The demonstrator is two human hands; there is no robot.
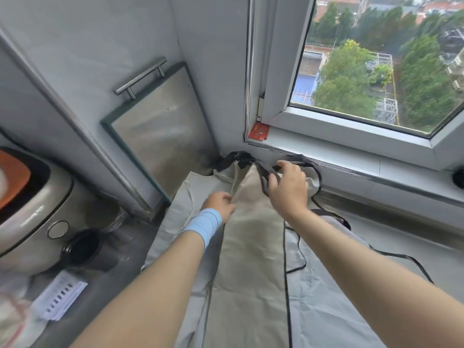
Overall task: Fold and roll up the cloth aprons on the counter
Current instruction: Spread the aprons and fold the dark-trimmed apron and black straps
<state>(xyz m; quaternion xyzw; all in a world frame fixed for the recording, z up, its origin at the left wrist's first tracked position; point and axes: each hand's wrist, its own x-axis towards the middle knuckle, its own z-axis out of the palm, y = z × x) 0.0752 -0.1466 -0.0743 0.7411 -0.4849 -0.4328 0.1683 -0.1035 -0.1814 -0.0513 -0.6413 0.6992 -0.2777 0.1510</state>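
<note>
A beige cloth apron [251, 259] with black edging lies lengthwise on the counter, folded into a long strip, on top of a paler grey-white cloth [324, 305]. Its black straps [238, 159] bunch at the far end near the wall corner. My left hand [221, 204], with a blue band on the wrist, pinches the apron's folded left edge near the top. My right hand [288, 187] is at the bib end, fingers closed on a black strap loop [266, 177].
A metal board with a bar handle [160, 129] leans in the wall corner. A rice cooker [30, 204], a dark jar [82, 247] and papers [60, 295] stand at the left. The window sill [376, 169] runs along the right, under a window.
</note>
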